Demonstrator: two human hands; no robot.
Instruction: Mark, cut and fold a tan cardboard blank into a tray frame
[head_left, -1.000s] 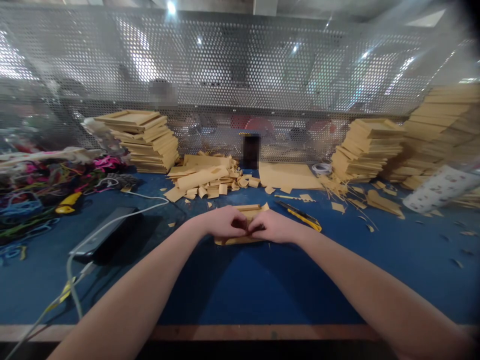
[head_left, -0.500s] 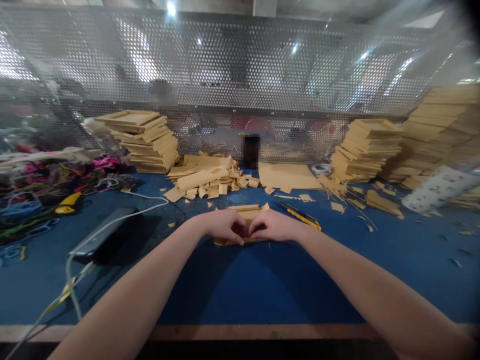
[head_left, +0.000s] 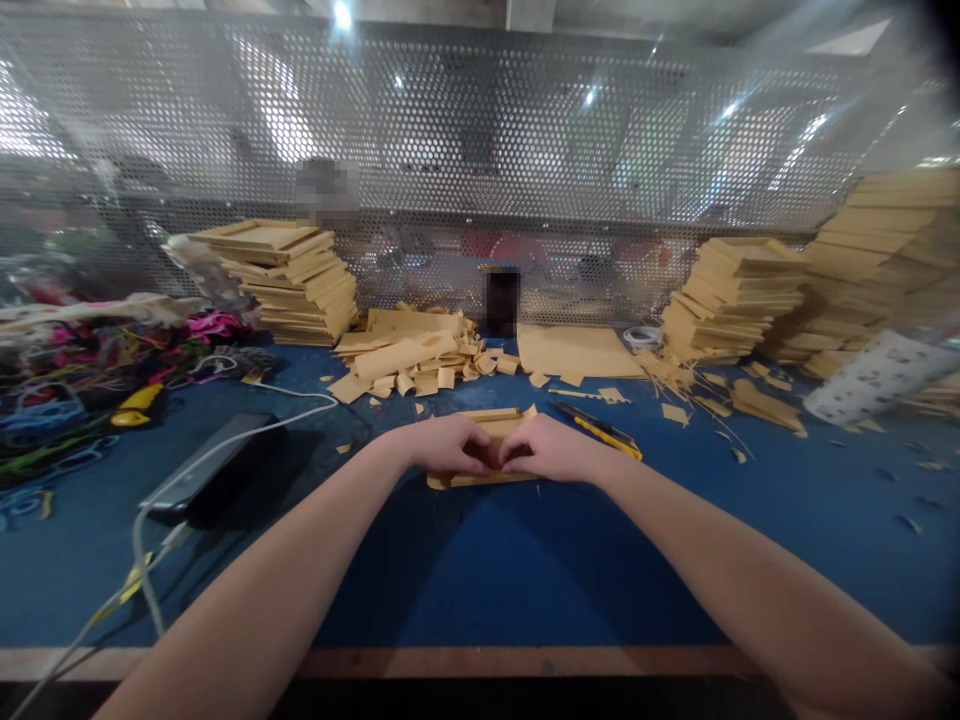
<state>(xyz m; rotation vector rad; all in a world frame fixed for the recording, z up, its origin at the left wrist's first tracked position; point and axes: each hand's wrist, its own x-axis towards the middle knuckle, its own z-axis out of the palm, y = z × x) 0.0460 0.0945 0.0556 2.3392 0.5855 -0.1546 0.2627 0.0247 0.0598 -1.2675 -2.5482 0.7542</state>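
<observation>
A shallow tan cardboard tray (head_left: 504, 427) with raised edges lies on the blue work surface straight in front of me. My left hand (head_left: 452, 444) is on its left part, with thumb and fingers curled at the near edge. Facing it, my right hand (head_left: 549, 447) bends its fingers onto the same near edge from the right. The fingertips of both hands come close together near the tray's middle. My hands cover much of the tray's sides. Just beyond my right hand lies a yellow and black utility knife (head_left: 611, 432).
Tray stacks stand at back left (head_left: 296, 285) and back right (head_left: 739, 300). Cardboard scraps (head_left: 420, 350) and a flat sheet (head_left: 577, 352) lie along the perforated metal screen (head_left: 450, 130). A black power bank (head_left: 217, 465) with a white cable and tangled cords (head_left: 67, 400) occupy the left.
My left fingers and thumb have shifted slightly up from the tray's near edge. The tray and my right hand stay almost in place.
</observation>
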